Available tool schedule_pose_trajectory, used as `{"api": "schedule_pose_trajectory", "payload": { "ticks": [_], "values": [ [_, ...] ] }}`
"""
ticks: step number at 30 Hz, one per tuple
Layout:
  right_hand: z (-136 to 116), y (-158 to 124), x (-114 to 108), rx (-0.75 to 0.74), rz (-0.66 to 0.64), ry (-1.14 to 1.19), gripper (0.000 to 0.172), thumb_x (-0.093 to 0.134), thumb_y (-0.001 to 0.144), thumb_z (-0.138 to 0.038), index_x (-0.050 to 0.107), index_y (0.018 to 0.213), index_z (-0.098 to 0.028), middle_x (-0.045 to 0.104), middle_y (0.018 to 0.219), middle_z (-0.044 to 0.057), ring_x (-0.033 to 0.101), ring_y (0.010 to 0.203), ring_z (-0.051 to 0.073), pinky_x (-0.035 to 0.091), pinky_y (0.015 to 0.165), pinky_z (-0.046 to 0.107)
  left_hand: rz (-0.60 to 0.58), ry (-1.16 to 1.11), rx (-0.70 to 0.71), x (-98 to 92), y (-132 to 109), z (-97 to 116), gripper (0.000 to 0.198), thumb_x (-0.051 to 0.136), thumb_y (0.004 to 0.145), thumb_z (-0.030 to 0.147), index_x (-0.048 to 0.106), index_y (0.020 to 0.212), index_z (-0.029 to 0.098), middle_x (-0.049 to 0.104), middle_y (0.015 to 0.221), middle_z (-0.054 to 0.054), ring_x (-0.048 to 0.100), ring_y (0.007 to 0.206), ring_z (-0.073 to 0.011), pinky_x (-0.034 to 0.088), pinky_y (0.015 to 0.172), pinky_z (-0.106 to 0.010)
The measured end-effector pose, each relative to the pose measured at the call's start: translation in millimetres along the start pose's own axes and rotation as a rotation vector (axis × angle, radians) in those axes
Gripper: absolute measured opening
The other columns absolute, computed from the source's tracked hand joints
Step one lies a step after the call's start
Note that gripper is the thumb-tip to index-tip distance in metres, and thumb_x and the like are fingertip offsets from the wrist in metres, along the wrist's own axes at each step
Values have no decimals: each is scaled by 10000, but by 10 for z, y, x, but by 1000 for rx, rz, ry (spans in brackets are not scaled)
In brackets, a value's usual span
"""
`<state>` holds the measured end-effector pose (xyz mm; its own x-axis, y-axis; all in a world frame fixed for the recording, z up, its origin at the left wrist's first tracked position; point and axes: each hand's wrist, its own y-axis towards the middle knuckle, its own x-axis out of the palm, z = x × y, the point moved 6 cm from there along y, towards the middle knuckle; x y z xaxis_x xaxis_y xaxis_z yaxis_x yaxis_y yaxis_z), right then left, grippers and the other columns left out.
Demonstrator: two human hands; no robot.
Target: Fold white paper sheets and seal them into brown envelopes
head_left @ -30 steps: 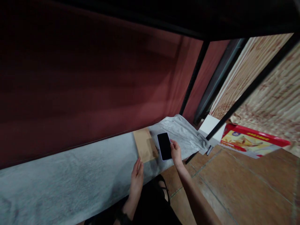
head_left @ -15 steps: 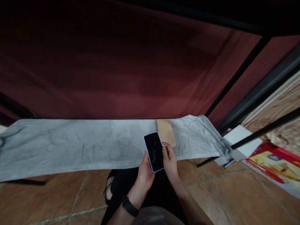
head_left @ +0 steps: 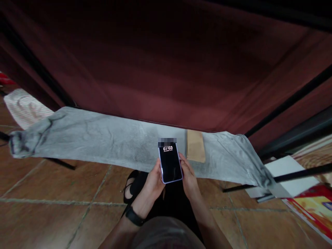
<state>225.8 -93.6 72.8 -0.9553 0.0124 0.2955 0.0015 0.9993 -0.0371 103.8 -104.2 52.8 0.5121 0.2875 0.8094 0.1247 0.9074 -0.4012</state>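
A smartphone in a light purple case is held upright in front of my lap, its dark screen lit with the time 07:03. My left hand grips its left side, and a black band circles that wrist. Along the phone's other edge, my right hand is closed, fingers bent behind and beside the case. The top of the phone is covered by a blurred patch. Just to the right, a flat tan paper packet lies on the grey cloth.
The grey cloth covers a long low shelf before my knees, against a dark red panel. Black metal bars stand at both sides. A white box and a red and yellow carton sit at right on the tiled floor.
The phone's screen has lit up and now shows the time. My view has turned left, bringing in a striped cloth at the left. Both hands still hold the phone.
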Motion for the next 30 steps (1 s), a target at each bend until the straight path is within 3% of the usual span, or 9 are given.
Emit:
{"api": "schedule_pose_trajectory", "payload": {
  "ticks": [4, 11, 16, 25, 30],
  "values": [
    [117, -127, 98, 116, -69, 192, 501, 645, 891, -444, 610, 1370, -302, 573, 1464, -7, 471, 1407, 273, 334, 1196, 513, 17, -17, 9, -61, -38, 57, 342, 534, 1000, 409, 705, 1055, 119, 769, 980, -82, 726, 949, -243, 555, 927, -387],
    [107, -236, 124, 93, -148, 144, 683, 735, 775, -270, 547, 1428, -333, 524, 1503, -44, 414, 1448, 269, 254, 1239, 530, 14, -33, 15, -29, -77, 91, 357, 494, 1017, 397, 710, 1069, 117, 769, 972, -80, 728, 898, -234, 559, 912, -384],
    [71, -246, 161, 50, -156, 49, 859, 805, 753, -311, 418, 1520, -305, 507, 1521, 0, 457, 1418, 274, 345, 1201, 494, 1, -37, 53, -7, -51, 82, 335, 550, 992, 396, 713, 1088, 119, 768, 1000, -82, 718, 975, -246, 541, 953, -384],
    [120, -209, 165, 26, -160, 5, 886, 811, 771, -420, 384, 1535, -280, 484, 1541, 40, 457, 1417, 292, 366, 1187, 483, 86, -29, 28, -69, -11, 50, 368, 486, 1022, 399, 715, 1081, 117, 768, 998, -71, 721, 885, -197, 546, 946, -350],
    [107, -211, 164, 36, -143, -9, 903, 809, 763, -404, 372, 1542, -273, 475, 1548, 40, 441, 1428, 292, 361, 1190, 483, 77, -17, 38, -53, -7, 45, 367, 513, 1010, 400, 712, 1123, 114, 765, 1065, -86, 713, 996, -225, 531, 986, -360]
  ]
}}
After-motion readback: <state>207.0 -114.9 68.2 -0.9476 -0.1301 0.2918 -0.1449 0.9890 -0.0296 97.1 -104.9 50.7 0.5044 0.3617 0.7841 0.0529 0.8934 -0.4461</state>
